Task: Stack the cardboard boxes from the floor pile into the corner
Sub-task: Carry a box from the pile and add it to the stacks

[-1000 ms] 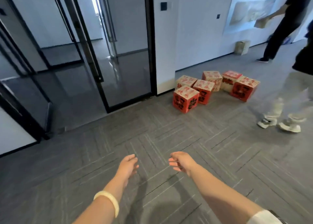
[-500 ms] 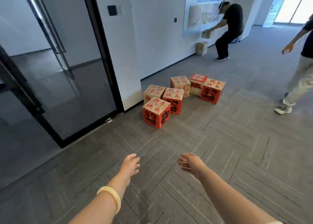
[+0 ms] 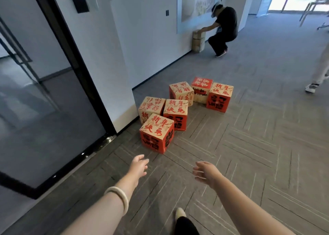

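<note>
**As six boxes lay on the floor, the left hand and right hand reached out empty**

While both arms stretched forward over the floor, neither of the hands held anything. The fingers of each were loosely spread and relaxed, the palms turned roughly towards each other, with a clear gap between them. A pale bangle sat on the left wrist.

The boxes, red and tan with brushed lettering, stood in a loose cluster just beyond the hands, near the end of a white wall. All six rested on the floor, one layer deep. The nearest box stood at the front, ahead of the left hand and apart from it, with one corner turned towards the camera. Just behind it two stood side by side, the left one close to the foot of the wall. Three more sat further back and to the right, pressed close together.

To the left, a dark-framed glass door met the end of the wall. Further along the wall a person in black crouched with a hand on a stack of plain cartons set against it. At the right edge showed a pale trouser leg and a white shoe. At the bottom, between the arms, the wearer's own toe showed.
</note>
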